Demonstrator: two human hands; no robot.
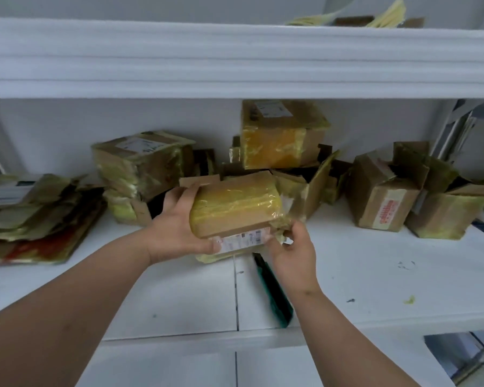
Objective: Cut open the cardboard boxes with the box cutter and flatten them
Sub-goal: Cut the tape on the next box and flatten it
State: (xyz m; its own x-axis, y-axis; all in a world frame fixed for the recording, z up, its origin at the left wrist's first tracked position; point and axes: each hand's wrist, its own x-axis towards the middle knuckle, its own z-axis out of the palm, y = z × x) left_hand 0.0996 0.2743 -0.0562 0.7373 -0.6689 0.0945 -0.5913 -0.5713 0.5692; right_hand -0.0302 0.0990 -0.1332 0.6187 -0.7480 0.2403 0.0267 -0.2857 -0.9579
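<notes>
A small cardboard box [235, 208] wrapped in yellow tape, with a white label on its near face, is lifted above the white shelf [375, 275]. My left hand [176, 224] grips its left end, thumb on the label. My right hand [291, 250] pinches crumpled tape at the box's lower right corner. The box cutter [271, 291], dark with a green edge, lies on the shelf just under my right wrist.
Several taped boxes stand at the back: one at left [143, 163], one stacked high [282, 132], opened ones at right [386, 191]. Flattened cardboard [31, 216] is piled at far left. An upper shelf edge [235, 57] runs overhead.
</notes>
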